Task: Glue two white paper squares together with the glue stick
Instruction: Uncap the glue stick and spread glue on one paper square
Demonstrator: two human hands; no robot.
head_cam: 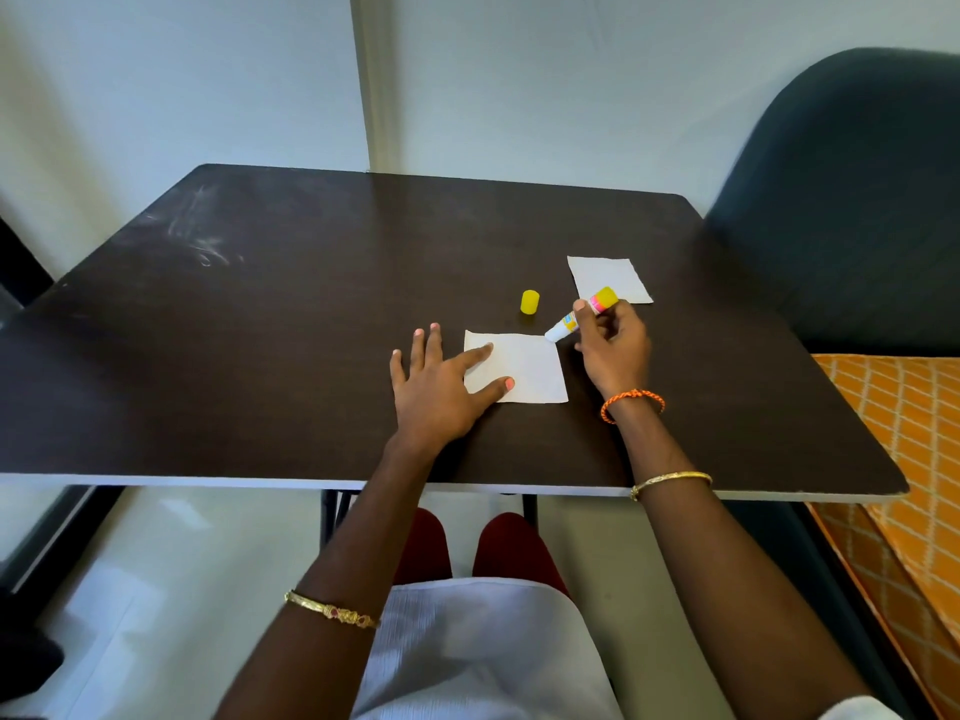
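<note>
A white paper square (530, 368) lies flat near the front of the dark table (260, 330). My left hand (441, 387) presses on the square's left edge with straight forefinger and thumb. My right hand (613, 345) grips the uncapped glue stick (579, 314), tilted, with its white tip touching the top right corner of that square. A second white paper square (610, 278) lies farther back to the right, partly behind the stick's yellow end. The yellow cap (529, 302) stands on the table between the two squares.
A dark upholstered chair (852, 210) stands at the table's right back corner. An orange patterned cloth (904, 459) lies to the right below the table edge. A pale wall rises behind the table.
</note>
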